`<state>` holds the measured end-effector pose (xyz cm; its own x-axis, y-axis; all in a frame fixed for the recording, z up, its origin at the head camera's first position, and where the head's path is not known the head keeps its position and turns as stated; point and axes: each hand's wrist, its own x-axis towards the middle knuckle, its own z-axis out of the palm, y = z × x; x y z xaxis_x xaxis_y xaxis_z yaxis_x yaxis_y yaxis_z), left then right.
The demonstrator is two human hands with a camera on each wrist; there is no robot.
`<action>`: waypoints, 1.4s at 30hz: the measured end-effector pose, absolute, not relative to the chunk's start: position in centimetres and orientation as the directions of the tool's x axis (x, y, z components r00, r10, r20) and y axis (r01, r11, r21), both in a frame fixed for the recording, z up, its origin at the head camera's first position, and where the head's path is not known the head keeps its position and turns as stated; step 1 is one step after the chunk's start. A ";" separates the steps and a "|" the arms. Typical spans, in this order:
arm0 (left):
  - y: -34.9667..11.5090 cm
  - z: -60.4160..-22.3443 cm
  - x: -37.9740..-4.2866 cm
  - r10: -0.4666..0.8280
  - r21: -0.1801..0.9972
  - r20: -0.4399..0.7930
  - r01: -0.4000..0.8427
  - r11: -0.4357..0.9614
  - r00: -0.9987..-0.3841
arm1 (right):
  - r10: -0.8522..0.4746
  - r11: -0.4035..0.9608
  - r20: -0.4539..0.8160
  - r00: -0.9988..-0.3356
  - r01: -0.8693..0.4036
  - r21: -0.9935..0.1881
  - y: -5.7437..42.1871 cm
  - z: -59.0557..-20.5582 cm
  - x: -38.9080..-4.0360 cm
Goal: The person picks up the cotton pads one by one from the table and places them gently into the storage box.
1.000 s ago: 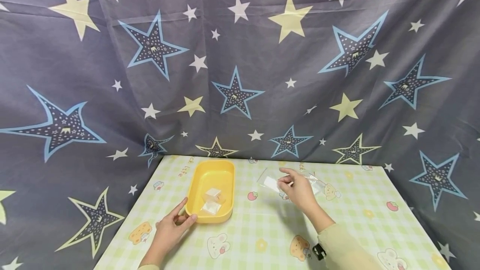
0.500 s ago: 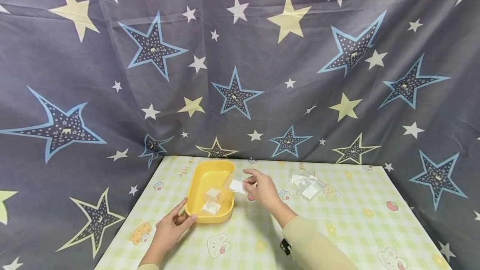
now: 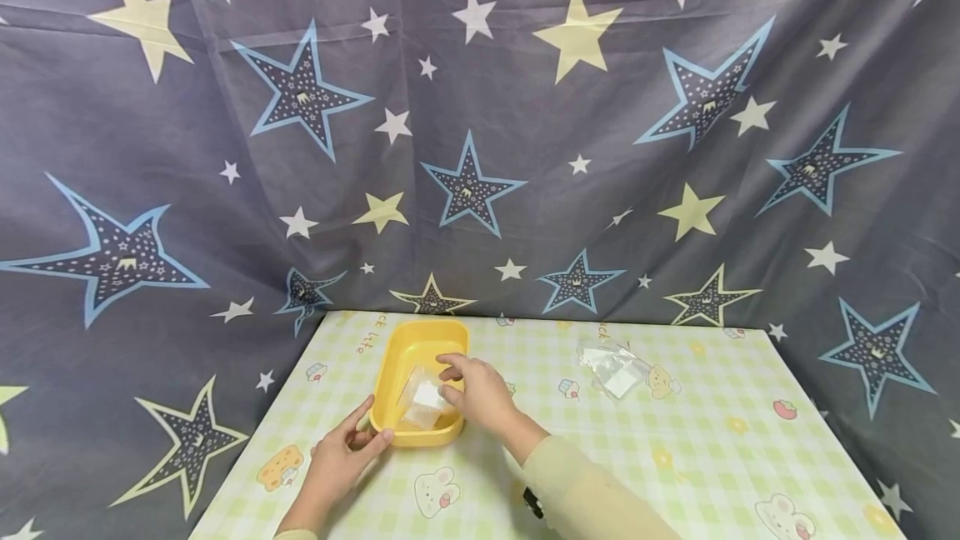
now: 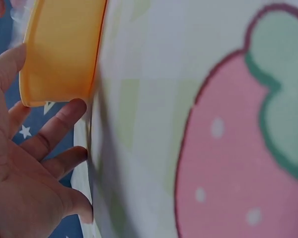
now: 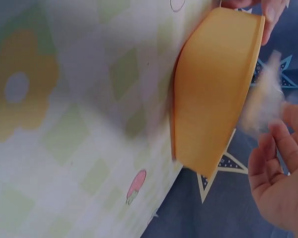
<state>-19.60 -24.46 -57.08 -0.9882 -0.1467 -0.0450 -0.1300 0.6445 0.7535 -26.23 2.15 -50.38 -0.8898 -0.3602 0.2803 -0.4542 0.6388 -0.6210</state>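
A yellow plastic tray [image 3: 417,438] stands on the table's left half. My left hand [image 3: 339,455] holds its near-left corner, thumb at the front edge and forefinger along the left side. In the left wrist view that hand [image 4: 30,173] touches the tray wall [image 4: 64,54] while its other fingers are spread. Over the tray, my right hand [image 3: 487,397] pinches a small clear plastic bag [image 3: 427,393] with a white piece in it. The right wrist view shows this bag [image 5: 263,106] blurred above the rim. Beneath it, another clear packet [image 3: 422,417] lies in the tray, partly covered.
Several clear bags with white contents [image 3: 618,373] lie in a loose pile on the right half of the table. A green-checked cloth with cartoon prints [image 3: 697,465] covers the tabletop. A dark curtain with stars [image 3: 480,273] hangs behind the far edge.
My right hand has moved left from the pile of bags to above the tray, carrying one clear bag. My left hand and the tray have stayed in place.
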 end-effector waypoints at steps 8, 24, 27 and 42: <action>-24.3 -56.7 -19.7 -0.117 0.751 -0.020 -0.092 0.653 -0.993 | -0.356 0.630 0.280 -0.892 -0.450 -0.633 2.9 -50.8 -25.5; -24.4 -57.0 -20.0 -0.126 0.754 -0.052 -0.122 0.645 -0.991 | -0.184 0.673 0.323 -0.928 -0.359 -0.647 13.9 -52.2 -25.4; -24.4 -56.9 -20.0 -0.122 0.754 -0.048 -0.116 0.647 -0.991 | -0.139 0.710 0.315 -0.939 -0.317 -0.629 17.2 -52.7 -25.3; -24.2 -56.8 -19.8 -0.126 0.755 -0.042 -0.114 0.646 -0.991 | -0.043 0.851 0.211 -0.977 -0.146 -0.504 33.2 -52.7 -23.4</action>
